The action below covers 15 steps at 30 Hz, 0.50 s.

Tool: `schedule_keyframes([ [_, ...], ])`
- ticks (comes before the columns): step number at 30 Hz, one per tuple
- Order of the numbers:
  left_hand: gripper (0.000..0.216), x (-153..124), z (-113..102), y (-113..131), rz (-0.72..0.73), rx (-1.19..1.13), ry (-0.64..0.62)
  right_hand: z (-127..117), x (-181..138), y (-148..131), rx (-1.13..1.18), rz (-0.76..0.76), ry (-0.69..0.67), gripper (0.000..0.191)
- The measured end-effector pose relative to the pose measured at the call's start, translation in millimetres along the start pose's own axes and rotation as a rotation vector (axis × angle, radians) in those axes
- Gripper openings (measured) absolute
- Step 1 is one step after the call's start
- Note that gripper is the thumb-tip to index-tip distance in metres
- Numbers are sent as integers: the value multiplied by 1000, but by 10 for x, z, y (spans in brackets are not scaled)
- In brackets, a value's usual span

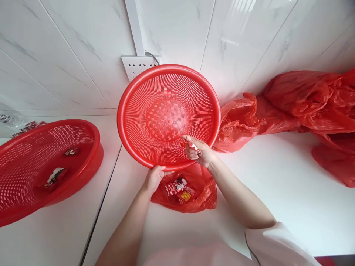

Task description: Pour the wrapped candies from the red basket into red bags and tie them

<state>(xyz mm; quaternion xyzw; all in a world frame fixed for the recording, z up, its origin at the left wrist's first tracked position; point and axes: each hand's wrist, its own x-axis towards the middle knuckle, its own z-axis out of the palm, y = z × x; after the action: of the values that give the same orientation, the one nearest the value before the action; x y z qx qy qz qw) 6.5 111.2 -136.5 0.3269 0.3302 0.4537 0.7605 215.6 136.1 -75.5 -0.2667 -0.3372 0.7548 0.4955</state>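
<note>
My left hand (154,180) grips the near rim of a red plastic colander (169,111), thumb over the edge. The colander is tilted so its inside faces me. In front of its lower right side, my right hand (202,152) is closed on a small red-and-white wrapped candy (193,147). Just below the colander, an open red plastic bag (208,195) lies on the table with several printed packets (177,186) inside, partly hidden by the colander's rim.
Another red colander (95,142) stands at the left, holding a few small packets (55,176). Red plastic bags (299,99) lie along the wall at the right. A white power strip (130,66) is on the wall behind the held colander. A dark seam crosses the white table (277,177).
</note>
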Motion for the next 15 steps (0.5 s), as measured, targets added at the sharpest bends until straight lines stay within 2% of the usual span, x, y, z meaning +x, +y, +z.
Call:
schedule_keyframes([
  [5,31,7,-5,-17,-3,-10,8,38,-17,8,-70,-39,69,48],
  [8,32,8,-7,-22,-1,-18,-2,25,5,18,-65,-72,89,47],
  [11,28,9,-18,-29,4,-15,-3,-5,33,9,-49,-75,125,32],
  [12,27,10,-22,-32,5,-14,0,-11,35,-1,-41,-51,128,34],
  [15,27,17,-31,-37,6,-14,9,-6,6,-46,7,48,59,53],
])
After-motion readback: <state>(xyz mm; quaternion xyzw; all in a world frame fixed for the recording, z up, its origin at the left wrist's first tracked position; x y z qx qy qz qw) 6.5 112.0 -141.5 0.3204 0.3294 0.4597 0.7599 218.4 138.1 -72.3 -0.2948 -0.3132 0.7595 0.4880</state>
